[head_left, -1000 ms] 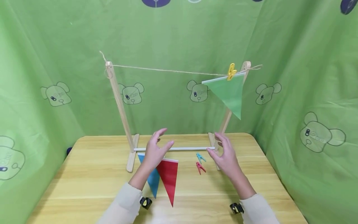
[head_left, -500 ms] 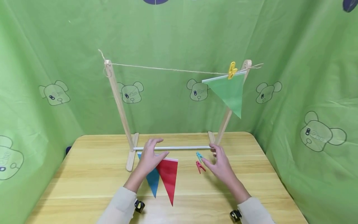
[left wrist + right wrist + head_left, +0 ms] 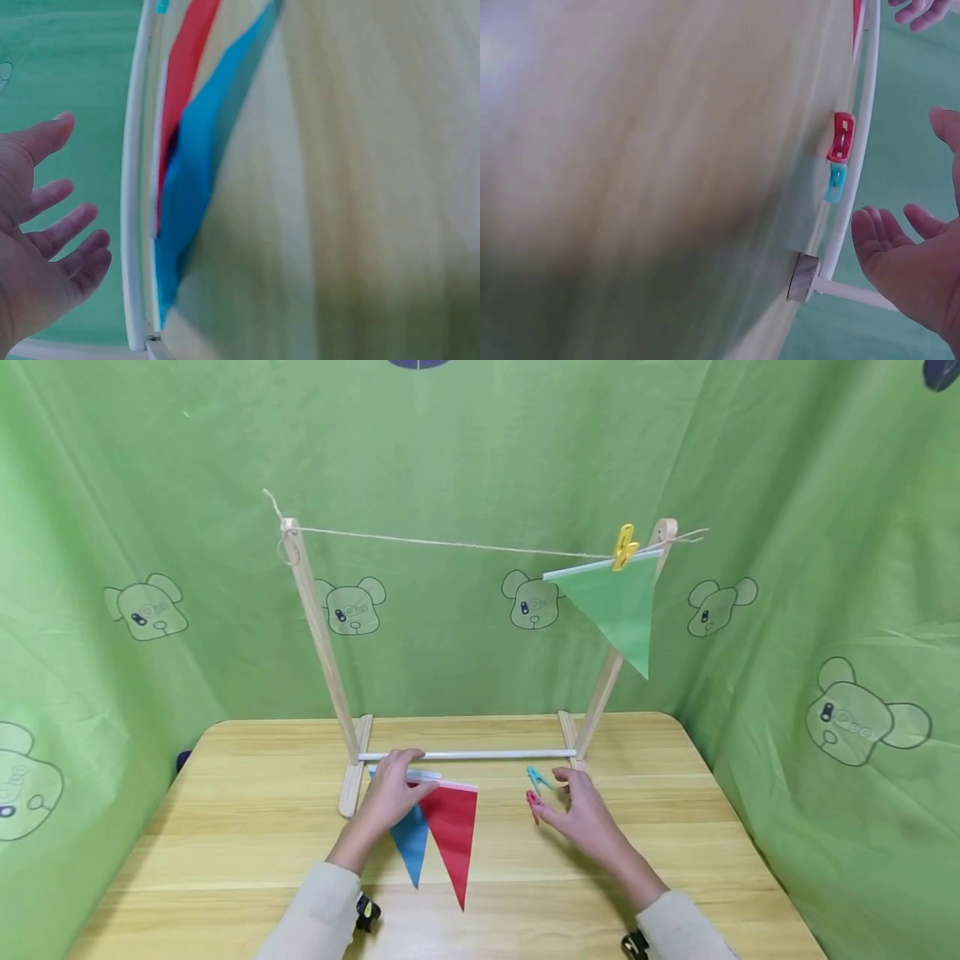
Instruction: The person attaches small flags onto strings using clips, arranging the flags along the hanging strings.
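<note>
My left hand (image 3: 388,795) hovers over the red pennant (image 3: 454,835) and the blue pennant (image 3: 410,845), which overlap on the table. Its fingers are spread with nothing between them, and the left wrist view shows a gap between the hand and the blue cloth (image 3: 196,169). Beside a blue clothespin (image 3: 537,778) and a red clothespin (image 3: 533,804), my right hand (image 3: 588,820) has its thumb and fingers apart. Both clothespins lie on the table, end to end in the right wrist view. A yellow clothespin (image 3: 625,548) fixes the green pennant (image 3: 621,606) to the twine (image 3: 450,542).
Two wooden posts, left (image 3: 318,627) and right (image 3: 606,693), hold the twine up. A white rod (image 3: 495,755) joins their feet low above the wooden table (image 3: 247,835). Green curtains (image 3: 465,460) surround the table.
Both hands have come lower and closer. The left hand has moved down over the pennants; the right has shifted from the right post's foot toward the clothespins. Pennants and clothespins stay put.
</note>
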